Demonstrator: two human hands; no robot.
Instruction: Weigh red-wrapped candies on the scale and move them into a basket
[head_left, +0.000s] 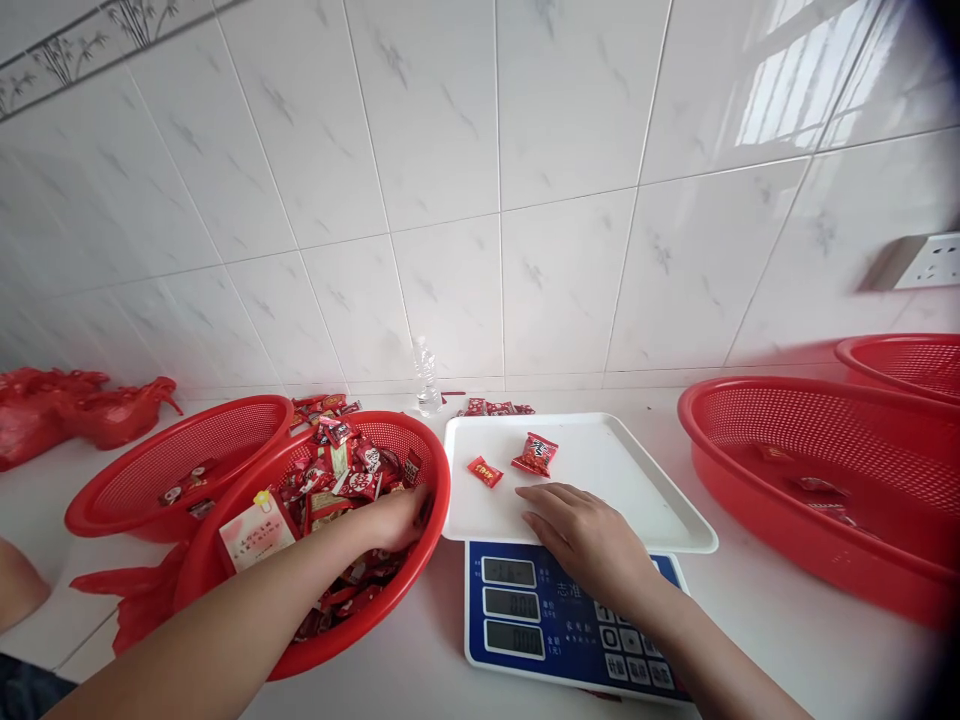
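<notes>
My left hand [407,518] reaches down into a red plastic basket [437,500] of red-wrapped sweets [360,485]. Its fingers are hidden among the packets at the basket's right side, so what they touch does not show. My right hand [574,520] rests over the near edge of a white scale tray [637,490], fingers stretched out and holding nothing. Just beyond its fingertips lie a small red candy [485,471] and a bigger red snack packet [535,455] on the tray. Under my right wrist is the scale's blue keypad panel [562,620]. A printed card [257,533] leans inside the basket's left side.
Another red basket [112,500] with a few packets stands at left, with red plastic bags [75,410] behind it. A large red basket [787,540] is close to the tray's right. A clear bottle [427,378] stands by the tiled wall. Part of another person [19,585] shows at far left.
</notes>
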